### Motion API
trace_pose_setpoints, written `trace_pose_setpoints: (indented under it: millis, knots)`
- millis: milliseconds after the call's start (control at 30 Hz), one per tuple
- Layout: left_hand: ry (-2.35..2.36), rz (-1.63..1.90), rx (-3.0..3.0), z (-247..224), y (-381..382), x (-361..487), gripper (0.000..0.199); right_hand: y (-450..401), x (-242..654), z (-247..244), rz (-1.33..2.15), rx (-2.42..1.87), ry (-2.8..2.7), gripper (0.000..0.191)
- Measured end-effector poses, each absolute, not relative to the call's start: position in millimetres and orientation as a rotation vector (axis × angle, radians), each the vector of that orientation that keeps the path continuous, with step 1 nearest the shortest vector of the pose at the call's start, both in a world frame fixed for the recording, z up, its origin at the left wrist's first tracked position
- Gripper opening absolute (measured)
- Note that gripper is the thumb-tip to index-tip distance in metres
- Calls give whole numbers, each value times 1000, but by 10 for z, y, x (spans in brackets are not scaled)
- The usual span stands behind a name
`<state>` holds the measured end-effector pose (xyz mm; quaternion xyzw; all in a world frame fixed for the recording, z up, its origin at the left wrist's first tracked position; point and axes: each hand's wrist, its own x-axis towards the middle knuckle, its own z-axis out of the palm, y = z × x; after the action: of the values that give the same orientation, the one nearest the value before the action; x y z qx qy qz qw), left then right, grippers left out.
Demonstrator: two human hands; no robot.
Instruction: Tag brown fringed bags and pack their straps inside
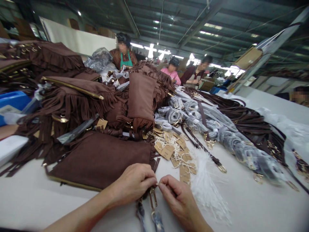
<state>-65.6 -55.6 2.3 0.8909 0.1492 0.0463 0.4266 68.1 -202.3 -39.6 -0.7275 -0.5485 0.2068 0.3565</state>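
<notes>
1. We had the brown bag [103, 158] lying flat on the worktop [246, 199], its zipped edge toward us and its fringed right end by our hands.
2. Our left hand [135, 180] was closed to a pinch, fingers curled, at the bag's near right corner.
3. Our right hand [177, 196] was pinched too, thumb to forefinger, its other fingers loosely bent; the hands met at a tiny pale bit [157, 184], too small for us to identify.
4. Just below the fingertips we saw a gold clasp [153, 198], with plastic-wrapped straps [158, 222] running toward us.
5. Beside the right hand lay white strings [210, 187]; beyond them, brown tags [166, 151].
6. We had bare worktop at lower left and lower right, but a heap of fringed bags [142, 93] closed off the far side.
7. Wrapped strap coils [231, 145] bounded the right-hand space; farther off, we saw a person in a green apron [126, 60].
</notes>
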Motion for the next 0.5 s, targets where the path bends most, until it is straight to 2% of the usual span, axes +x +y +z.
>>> trace_pose_setpoints:
  millis: [500]
  knots:
    - [397, 184, 1979, -124, -529, -664, 10, -2032, 679, -406, 276, -1722, -1439, 20]
